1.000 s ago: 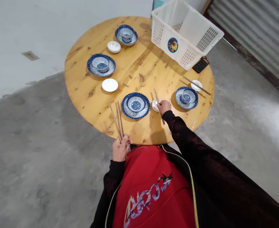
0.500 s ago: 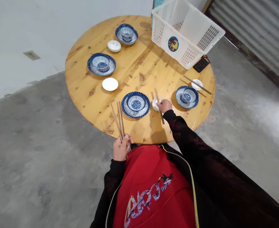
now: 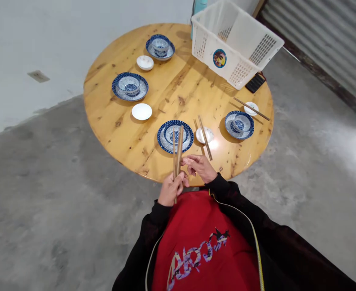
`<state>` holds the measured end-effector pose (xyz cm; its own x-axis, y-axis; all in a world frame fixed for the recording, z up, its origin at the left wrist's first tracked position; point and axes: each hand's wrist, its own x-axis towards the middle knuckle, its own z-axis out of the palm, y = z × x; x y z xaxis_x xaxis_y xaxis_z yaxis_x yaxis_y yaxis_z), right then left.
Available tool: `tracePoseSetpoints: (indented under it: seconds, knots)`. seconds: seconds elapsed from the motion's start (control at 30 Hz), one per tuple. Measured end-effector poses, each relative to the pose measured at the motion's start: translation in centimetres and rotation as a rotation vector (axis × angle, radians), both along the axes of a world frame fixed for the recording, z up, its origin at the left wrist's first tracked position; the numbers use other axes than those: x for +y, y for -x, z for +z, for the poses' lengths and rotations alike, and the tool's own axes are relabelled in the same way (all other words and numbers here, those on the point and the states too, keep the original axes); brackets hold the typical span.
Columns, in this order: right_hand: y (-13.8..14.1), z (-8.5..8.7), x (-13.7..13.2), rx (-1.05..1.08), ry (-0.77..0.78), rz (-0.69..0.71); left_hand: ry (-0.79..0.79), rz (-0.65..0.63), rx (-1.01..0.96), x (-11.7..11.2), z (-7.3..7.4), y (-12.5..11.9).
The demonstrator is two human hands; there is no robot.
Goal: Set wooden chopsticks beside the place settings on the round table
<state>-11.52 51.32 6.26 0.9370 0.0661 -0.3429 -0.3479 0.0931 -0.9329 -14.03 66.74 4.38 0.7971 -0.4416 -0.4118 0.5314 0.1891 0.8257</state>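
— Chopsticks (image 3: 178,149): where are they, and lying how?

— A bundle gripped near its lower end by the left hand (image 3: 171,189), just short of the blue plate (image 3: 161,141). The long axis runs straight away from the body, with the tips over that plate.

— And the right hand (image 3: 200,166)?

— Loosely open, grasping nothing, off the plate's near right side. Its fingertips are just beside the sticks; I cannot tell whether they touch.
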Motion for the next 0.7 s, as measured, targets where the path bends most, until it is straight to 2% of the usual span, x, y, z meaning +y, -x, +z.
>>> tracePoseSetpoints:
  seconds: [0.13,0.37,0.47,0.7]
  knots:
    - [1.3,0.0,0.6,0.029,-0.028,-0.07,0.104,-0.139,0.117,-0.3,-0.4,0.3]
    - [2.3,0.0,0.1,0.059,-0.012,-0.076,0.1,-0.208,0.173,-0.7,-1.2,0.7]
    - [2.0,-0.1,-0.4,0.051,-0.033,-0.07,0.066,-0.181,0.122,-1.5,-0.9,0.8]
    - [1.3,0.1,-1.6,0.037,-0.134,-0.073,-0.036,-0.018,0.012,-3.2,0.6,1.3]
